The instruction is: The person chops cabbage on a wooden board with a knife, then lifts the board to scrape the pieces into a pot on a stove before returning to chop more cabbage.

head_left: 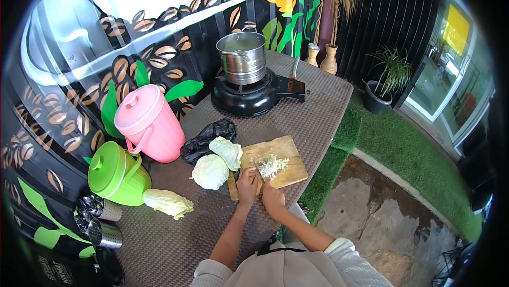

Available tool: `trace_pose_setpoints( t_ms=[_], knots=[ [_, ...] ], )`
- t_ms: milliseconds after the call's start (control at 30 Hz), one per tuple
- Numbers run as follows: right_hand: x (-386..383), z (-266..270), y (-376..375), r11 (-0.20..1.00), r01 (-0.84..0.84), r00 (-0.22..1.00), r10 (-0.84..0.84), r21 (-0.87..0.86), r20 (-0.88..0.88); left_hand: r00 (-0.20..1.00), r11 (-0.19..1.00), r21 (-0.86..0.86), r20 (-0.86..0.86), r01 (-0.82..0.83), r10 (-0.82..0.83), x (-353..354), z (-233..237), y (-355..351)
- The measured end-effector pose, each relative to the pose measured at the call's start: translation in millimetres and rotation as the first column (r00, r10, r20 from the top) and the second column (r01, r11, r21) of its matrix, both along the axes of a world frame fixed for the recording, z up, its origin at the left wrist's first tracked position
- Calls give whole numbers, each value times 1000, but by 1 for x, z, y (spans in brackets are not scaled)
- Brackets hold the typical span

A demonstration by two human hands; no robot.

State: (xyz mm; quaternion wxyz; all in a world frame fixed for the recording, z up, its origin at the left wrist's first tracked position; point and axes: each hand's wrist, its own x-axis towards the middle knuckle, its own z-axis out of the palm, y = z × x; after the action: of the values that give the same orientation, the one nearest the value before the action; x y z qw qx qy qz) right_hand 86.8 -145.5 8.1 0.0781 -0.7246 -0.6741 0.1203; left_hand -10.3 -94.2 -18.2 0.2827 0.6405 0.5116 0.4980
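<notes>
A wooden cutting board (294, 172) lies at a slant on the brown woven-look table (175, 234). Finely chopped pale cabbage (273, 166) is heaped on its middle. At the heap's near left edge, my left hand (247, 185) has its fingers bent down on the board; what lies beneath them is hidden. My right hand (273, 198) is closed just right of it, around what looks like a knife handle, with a bit of blade showing between the hands. A round cabbage (210, 172) and a cut cabbage piece (228, 151) sit left of the board.
A steel pot (242, 58) stands on a black portable stove (246, 98) at the back. Left are a black plastic bag (209, 138), a pink container (151, 122), a green container (117, 173), a napa cabbage (168, 203) and metal utensil holders (105, 234).
</notes>
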Motion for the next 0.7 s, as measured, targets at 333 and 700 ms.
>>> trace_pose_setpoints(
  t_ms=[333, 700],
  knots=[
    [54, 10, 32, 976, -218, 976, 218, 25, -15, 1000, 999, 23, 1, -31, 31, 1, -3, 3],
    [55, -8, 50, 967, -227, 973, 230, 119, -11, 1000, 1000, 6, -13, 10, -10, -2, -6, 4]
  ],
)
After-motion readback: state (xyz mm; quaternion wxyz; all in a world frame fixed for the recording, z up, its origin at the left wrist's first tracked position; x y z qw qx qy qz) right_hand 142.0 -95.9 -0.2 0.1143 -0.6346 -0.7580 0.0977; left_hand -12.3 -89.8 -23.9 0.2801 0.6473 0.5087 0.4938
